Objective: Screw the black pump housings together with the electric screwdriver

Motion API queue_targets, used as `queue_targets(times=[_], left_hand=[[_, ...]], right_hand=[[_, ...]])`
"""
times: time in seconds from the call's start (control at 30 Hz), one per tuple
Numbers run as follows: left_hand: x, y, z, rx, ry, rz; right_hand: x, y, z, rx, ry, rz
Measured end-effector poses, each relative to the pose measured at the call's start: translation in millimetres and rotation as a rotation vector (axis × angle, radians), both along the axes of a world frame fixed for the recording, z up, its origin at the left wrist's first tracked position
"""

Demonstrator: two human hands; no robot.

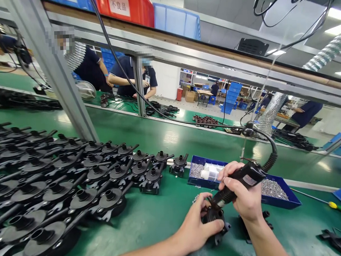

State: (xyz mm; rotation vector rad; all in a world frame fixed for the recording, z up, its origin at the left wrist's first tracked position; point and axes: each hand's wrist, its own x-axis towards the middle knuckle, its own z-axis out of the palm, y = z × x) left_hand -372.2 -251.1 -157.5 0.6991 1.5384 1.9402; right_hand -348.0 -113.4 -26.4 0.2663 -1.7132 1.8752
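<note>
The left hand [198,227] is curled closed around a black plastic housing [216,217] on the green bench [151,218], close in front of the person and just below the right hand [245,200]. The right hand is clenched around an electric screwdriver [241,180]. The screwdriver's long axis slants from upper right down to lower left, with the bit end pointing into the housing's top.

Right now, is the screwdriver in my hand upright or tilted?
Tilted. The screwdriver in the right hand slants, tip down-left on the black part the left hand grips.
</note>
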Motion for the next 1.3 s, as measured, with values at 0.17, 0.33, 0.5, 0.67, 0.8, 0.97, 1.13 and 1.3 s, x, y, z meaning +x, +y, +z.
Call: queue_targets(times=[0.17,0.33,0.5,0.67,0.8,0.97,1.13,1.3], left_hand=[[0,1,2.5,0.045,-0.023,-0.022],[1,1,2.8,0.060,-0.032,0.000],[2,-1,1.6,0.055,-0.039,-0.003],[4,-2,1.5,0.052,-0.034,-0.004],[5,-2,2.5,0.003,-0.012,-0.004],[4,-3,5.6,-0.027,0.023,-0.005],[6,-6,9.3,-0.087,0.063,0.057],[8,-6,8.2,-0.063,-0.004,0.027]], right_hand=[[-8,-14,2.9,-0.039,-0.069,0.073],[-11,-21,2.2,-0.086,-0.062,0.025],[-4,-25,-0.3,-0.030,-0.034,0.029],[-3,-26,-3.8,0.027,-0.042,-0.023],[-4,-24,-5.3,0.047,-0.080,-0.083],[4,-17,1.2,0.060,-0.062,-0.082],[18,7,10.8,-0.012,0.115,-0.064],[21,20,6.1,0.020,0.045,-0.015]])
